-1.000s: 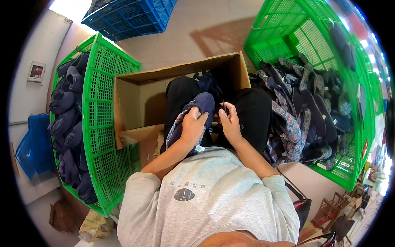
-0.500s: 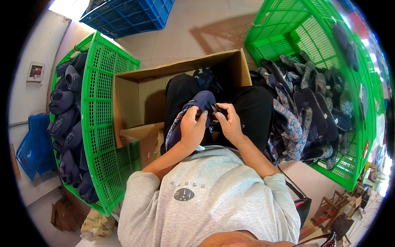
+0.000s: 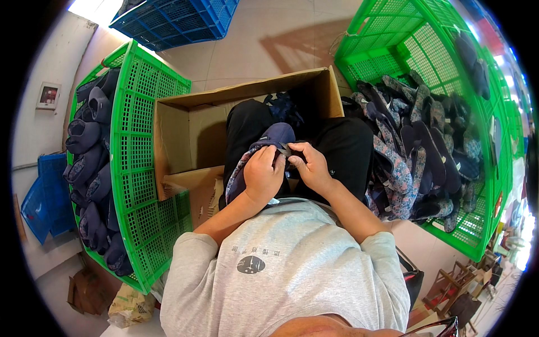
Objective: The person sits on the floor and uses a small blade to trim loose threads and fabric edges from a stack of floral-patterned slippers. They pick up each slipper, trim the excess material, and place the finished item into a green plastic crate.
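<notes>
Navy slipper (image 3: 278, 134), edge in left fingers (image 3: 266, 154)

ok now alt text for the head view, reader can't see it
A person's left hand holds a navy-and-floral slipper, while the right hand holds a small pointed tool close to it. An open cardboard box sits in front, between green plastic crates of slippers.

Worn on the head, the left fisheye camera looks steeply down past the grey shirt (image 3: 303, 281) to the hands (image 3: 265, 174) nearby; its wide view (straight edges bow toward the rim) also takes in floor (image 3: 258, 59) ahead.
</notes>
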A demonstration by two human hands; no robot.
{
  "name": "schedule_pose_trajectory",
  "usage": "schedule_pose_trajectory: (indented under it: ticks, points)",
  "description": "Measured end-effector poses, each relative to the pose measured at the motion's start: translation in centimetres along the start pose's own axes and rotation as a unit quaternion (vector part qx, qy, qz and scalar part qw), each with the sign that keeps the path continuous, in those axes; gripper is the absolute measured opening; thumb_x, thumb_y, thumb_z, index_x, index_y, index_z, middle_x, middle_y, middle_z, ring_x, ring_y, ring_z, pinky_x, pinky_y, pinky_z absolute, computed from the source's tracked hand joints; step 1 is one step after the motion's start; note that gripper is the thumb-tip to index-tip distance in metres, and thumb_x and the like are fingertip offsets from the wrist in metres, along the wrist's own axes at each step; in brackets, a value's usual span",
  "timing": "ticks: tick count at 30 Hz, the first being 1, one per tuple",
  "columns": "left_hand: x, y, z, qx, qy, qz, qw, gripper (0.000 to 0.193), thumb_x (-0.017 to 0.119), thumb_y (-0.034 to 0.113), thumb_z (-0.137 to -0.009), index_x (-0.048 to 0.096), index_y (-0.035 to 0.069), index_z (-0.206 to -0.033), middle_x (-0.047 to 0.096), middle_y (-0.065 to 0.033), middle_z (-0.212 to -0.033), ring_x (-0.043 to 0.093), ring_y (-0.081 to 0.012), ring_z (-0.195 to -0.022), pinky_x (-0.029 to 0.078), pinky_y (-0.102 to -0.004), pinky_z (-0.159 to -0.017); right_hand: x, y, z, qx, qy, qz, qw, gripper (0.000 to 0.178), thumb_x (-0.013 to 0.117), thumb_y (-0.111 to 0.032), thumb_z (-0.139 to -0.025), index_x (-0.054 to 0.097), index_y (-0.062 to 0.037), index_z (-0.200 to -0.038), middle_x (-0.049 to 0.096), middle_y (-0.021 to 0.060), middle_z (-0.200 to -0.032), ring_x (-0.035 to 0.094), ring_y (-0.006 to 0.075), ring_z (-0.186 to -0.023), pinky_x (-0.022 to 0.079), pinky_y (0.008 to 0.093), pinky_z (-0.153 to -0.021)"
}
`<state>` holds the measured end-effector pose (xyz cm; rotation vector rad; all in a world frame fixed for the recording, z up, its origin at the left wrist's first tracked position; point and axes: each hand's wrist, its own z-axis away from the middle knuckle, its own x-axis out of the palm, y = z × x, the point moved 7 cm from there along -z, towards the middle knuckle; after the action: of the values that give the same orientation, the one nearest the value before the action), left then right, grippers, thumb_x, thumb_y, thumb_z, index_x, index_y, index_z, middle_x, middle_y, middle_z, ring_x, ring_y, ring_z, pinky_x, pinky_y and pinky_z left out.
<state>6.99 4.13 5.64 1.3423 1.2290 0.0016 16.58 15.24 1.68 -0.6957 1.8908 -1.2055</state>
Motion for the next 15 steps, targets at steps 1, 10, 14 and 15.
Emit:
schedule_pose_trajectory:
  ticks: [1,10,14,15]
  points:
    - [0.08,-0.08,0.02,0.001,-0.001,0.001,1.000,0.012,0.069,0.006,-0.081,0.062,0.002,-0.089,0.064,-0.0157,-0.083,0.063,-0.0349,-0.078,0.050,-0.0422,-0.067,0.07,0.13,-0.01,0.002,-0.002,-0.001,1.000,0.028,0.069,-0.020,-0.092,0.062,-0.0032,-0.114,0.068,0.0145,-0.105,0.067,0.0319,-0.095,0.053,0.0352,-0.082]
    - [0.21,-0.07,0.09,0.012,0.005,-0.011,1.000,0.013,0.070,0.007,-0.081,0.061,0.001,-0.089,0.063,-0.0159,-0.083,0.063,-0.0347,-0.077,0.050,-0.0418,-0.066,0.06,0.21,-0.16,0.007,0.001,-0.010,1.000,0.024,0.068,-0.017,-0.092,0.063,-0.0041,-0.112,0.069,0.0138,-0.103,0.068,0.0316,-0.092,0.053,0.0348,-0.079]
    - [0.22,0.00,0.08,0.019,0.010,-0.014,1.000,0.014,0.071,0.008,-0.081,0.062,0.001,-0.090,0.063,-0.0161,-0.083,0.063,-0.0348,-0.077,0.050,-0.0419,-0.067,0.18,0.51,-0.07,0.018,0.002,-0.017,1.000,0.023,0.068,-0.016,-0.092,0.064,-0.0039,-0.112,0.069,0.0140,-0.101,0.068,0.0315,-0.091,0.053,0.0347,-0.078]
    - [0.21,0.03,0.06,0.019,0.010,-0.014,1.000,0.015,0.071,0.008,-0.081,0.062,0.000,-0.091,0.063,-0.0161,-0.083,0.063,-0.0348,-0.077,0.050,-0.0420,-0.067,0.25,0.67,-0.03,0.012,0.005,-0.013,1.000,0.023,0.068,-0.016,-0.092,0.064,-0.0037,-0.112,0.069,0.0142,-0.101,0.068,0.0316,-0.091,0.053,0.0347,-0.078]
